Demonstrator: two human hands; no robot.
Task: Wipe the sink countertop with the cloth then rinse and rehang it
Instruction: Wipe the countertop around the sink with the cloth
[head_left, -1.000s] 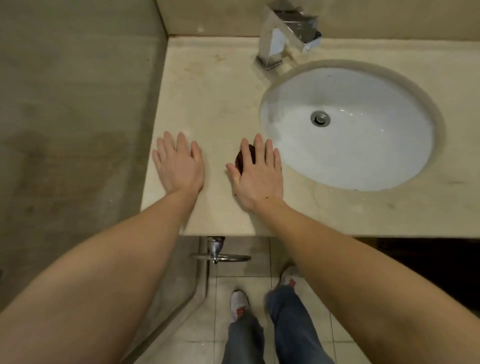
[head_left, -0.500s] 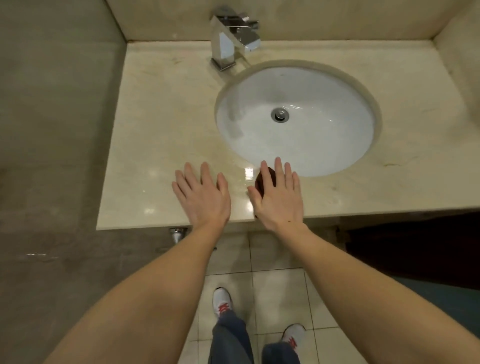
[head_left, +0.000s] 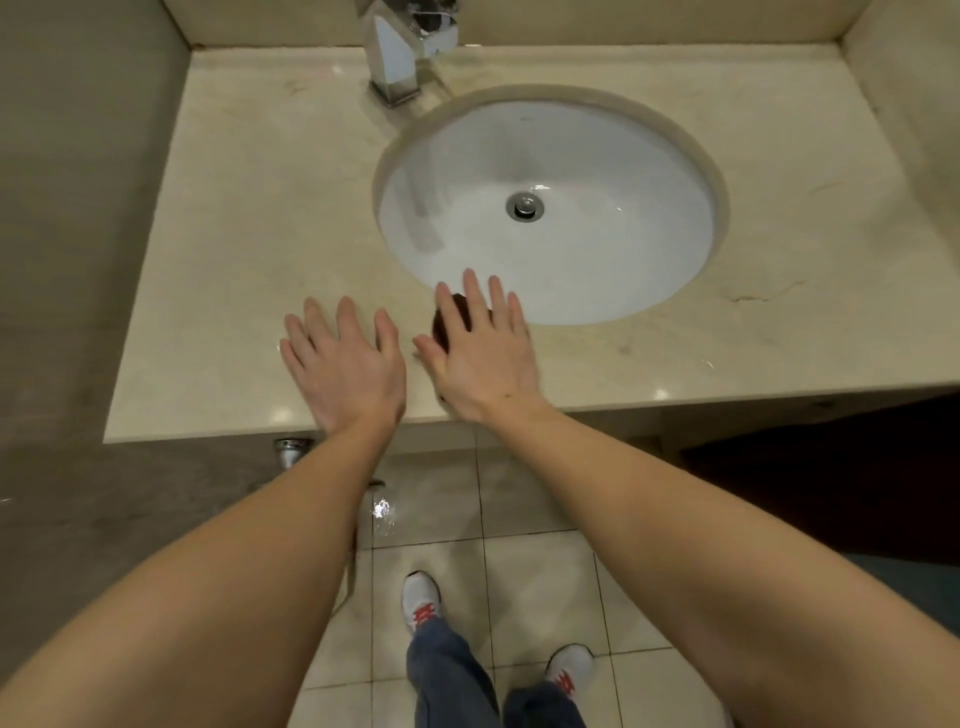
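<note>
A small dark red cloth (head_left: 448, 325) lies on the beige marble countertop (head_left: 249, 218), just at the front left rim of the white sink basin (head_left: 597, 176). My right hand (head_left: 480, 351) lies flat on top of it with straight fingers, so only a dark patch shows between thumb and index finger. My left hand (head_left: 345, 366) rests flat on the bare counter just left of it, fingers spread, holding nothing.
A chrome faucet (head_left: 402, 52) stands at the back, left of the basin. Walls close the counter on the left, back and right. A chrome fitting (head_left: 291, 449) hangs under the counter's front edge. Tiled floor, my jeans and white shoes (head_left: 421, 600) lie below.
Both hands, with the cloth under the right one, have slid rightwards along the counter's front strip, from left of the basin to its front left rim. The camera view shifted too.
</note>
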